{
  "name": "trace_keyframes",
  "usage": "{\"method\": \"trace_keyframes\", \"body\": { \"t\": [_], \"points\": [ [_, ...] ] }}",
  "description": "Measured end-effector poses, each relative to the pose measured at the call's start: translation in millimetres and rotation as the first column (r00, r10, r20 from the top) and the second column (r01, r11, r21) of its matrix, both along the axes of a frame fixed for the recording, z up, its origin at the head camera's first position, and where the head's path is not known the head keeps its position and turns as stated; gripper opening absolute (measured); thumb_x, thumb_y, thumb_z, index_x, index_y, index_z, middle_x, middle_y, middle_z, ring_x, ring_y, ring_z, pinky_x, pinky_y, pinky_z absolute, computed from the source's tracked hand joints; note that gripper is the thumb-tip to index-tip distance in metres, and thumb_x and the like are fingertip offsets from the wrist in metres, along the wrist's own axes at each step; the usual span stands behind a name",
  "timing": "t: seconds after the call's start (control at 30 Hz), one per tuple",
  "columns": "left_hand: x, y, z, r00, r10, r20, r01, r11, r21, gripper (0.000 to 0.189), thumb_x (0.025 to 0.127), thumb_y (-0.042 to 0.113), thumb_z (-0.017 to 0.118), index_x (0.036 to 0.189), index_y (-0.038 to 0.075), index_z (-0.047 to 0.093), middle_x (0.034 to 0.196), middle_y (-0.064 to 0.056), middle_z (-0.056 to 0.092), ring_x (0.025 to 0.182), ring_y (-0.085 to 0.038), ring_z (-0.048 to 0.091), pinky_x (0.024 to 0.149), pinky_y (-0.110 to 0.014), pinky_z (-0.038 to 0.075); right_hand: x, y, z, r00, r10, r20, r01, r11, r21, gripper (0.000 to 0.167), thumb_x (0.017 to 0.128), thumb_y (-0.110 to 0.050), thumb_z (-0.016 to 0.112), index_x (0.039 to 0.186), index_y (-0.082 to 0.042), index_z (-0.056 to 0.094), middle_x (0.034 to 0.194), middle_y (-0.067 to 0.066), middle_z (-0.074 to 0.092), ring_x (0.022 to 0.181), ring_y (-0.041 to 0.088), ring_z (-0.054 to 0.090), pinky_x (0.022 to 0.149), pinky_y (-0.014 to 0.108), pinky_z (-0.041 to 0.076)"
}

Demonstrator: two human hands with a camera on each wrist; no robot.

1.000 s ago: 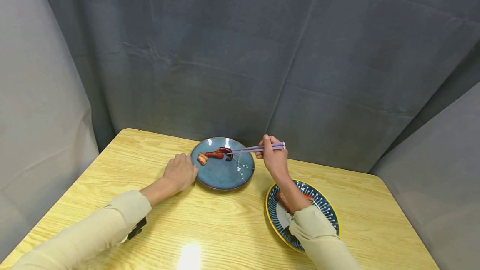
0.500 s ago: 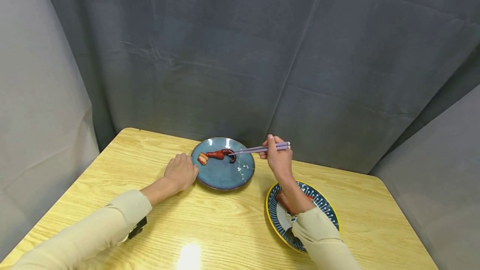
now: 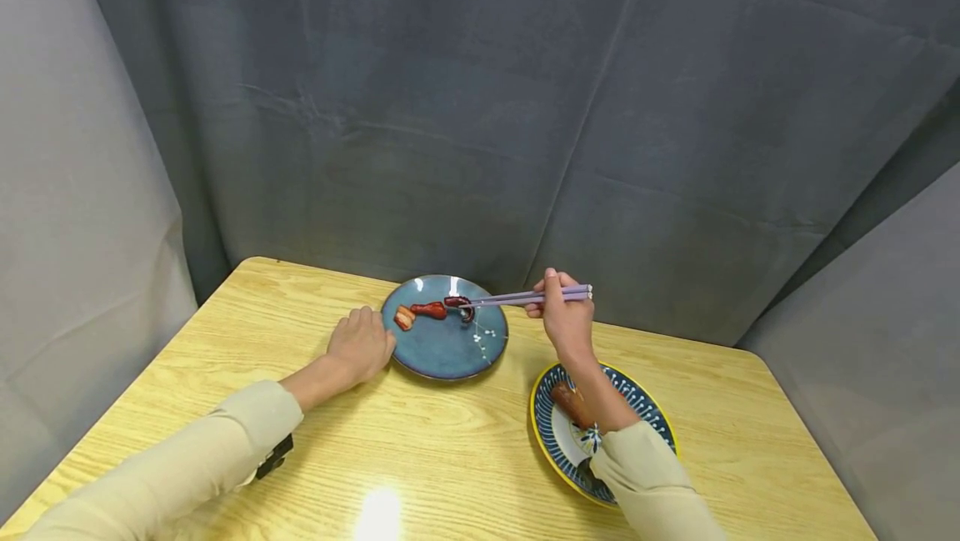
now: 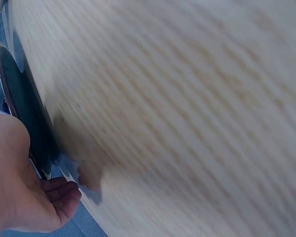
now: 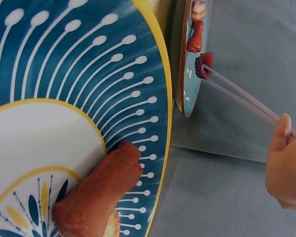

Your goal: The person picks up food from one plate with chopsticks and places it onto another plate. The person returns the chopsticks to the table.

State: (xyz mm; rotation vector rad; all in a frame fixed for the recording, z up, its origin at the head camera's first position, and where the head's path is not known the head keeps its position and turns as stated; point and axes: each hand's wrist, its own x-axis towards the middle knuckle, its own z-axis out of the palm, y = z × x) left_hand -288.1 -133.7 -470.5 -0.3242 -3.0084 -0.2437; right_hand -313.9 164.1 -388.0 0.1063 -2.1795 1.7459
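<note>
In the head view, my left hand (image 3: 362,346) holds the left rim of a blue round plate (image 3: 442,362); in the left wrist view its thumb lies at the rim and its fingers are curled. My right hand (image 3: 564,316) grips a pair of lilac chopsticks (image 3: 517,298) reaching leftward over the plate. Their tips are at a dark red, curled piece like an octopus tentacle (image 5: 201,66); whether they pinch it is hard to tell. Left of it on the plate lie a red drumstick-shaped piece (image 3: 430,310) and a striped pork-belly-like slice (image 3: 404,318).
A yellow-rimmed patterned plate (image 3: 546,441) stands at the right under my right forearm, bearing a brown sausage-like piece (image 5: 101,190) and a dark piece (image 3: 588,474). The wooden table (image 3: 420,449) ends at a grey curtain (image 3: 450,149) behind the blue plate.
My right hand and the chopsticks have shifted slightly right. The dark red curled piece has moved right and turned, leaving a gap from the drumstick-shaped piece. My left hand stays put.
</note>
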Motion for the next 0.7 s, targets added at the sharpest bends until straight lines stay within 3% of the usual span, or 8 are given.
{"method": "trace_keyframes", "body": {
  "t": [0.27,0.53,0.7],
  "points": [
    [2.1,-0.3,0.8,1.000,0.004,0.005,-0.004,1.000,0.004,0.032,0.102,0.022,0.040,0.093,-0.007,0.051,0.085,-0.014,0.041,0.087,-0.032,0.047,0.075,-0.044,0.044,24.4,0.5,26.7,1.000,0.002,0.014,-0.003,0.999,0.036,0.039,0.107,-0.018,0.044,0.095,0.015,0.061,0.087,0.032,0.065,0.064,0.021,0.069,0.064,0.034,0.058],
    [2.4,0.3,-0.3,1.000,0.000,-0.003,0.000,1.000,0.007,0.032,0.101,0.022,0.040,0.093,-0.007,0.052,0.085,-0.015,0.041,0.087,-0.032,0.047,0.075,-0.044,0.044,14.5,19.0,12.3,0.999,-0.003,-0.036,0.001,0.998,-0.056,0.044,0.106,-0.026,0.048,0.092,0.013,0.060,0.079,0.023,0.064,0.057,0.010,0.066,0.058,0.026,0.056],
    [2.2,-0.1,0.9,1.000,0.001,0.003,-0.001,1.000,0.003,0.032,0.102,0.022,0.040,0.093,-0.007,0.051,0.086,-0.015,0.041,0.087,-0.032,0.047,0.075,-0.044,0.044,15.9,26.6,13.5,0.995,-0.005,-0.099,-0.007,0.993,-0.118,0.044,0.106,-0.024,0.049,0.088,0.014,0.058,0.074,0.019,0.062,0.055,0.010,0.065,0.056,0.026,0.056]
  ]
}}
